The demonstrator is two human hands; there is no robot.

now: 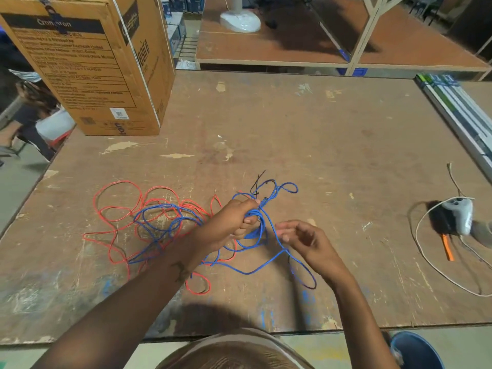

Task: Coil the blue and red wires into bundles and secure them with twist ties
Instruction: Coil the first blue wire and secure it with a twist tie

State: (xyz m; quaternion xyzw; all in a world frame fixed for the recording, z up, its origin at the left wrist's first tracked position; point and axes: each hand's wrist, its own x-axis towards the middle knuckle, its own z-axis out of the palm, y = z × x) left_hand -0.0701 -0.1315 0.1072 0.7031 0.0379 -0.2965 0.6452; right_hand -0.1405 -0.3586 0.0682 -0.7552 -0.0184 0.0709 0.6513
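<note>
The left hand (234,222) grips the started blue wire (262,227) coil; the right hand (303,239), fingers loosely open, sits just beside it, nearest the slack running toward the worktop's (319,134) near edge.

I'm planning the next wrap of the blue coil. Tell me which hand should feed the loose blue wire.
Right. The left hand already grips the gathered blue wire loops, so it is occupied. The right hand is open beside the coil, with a loose blue strand running just under its fingers, so it could likely take it.
</note>
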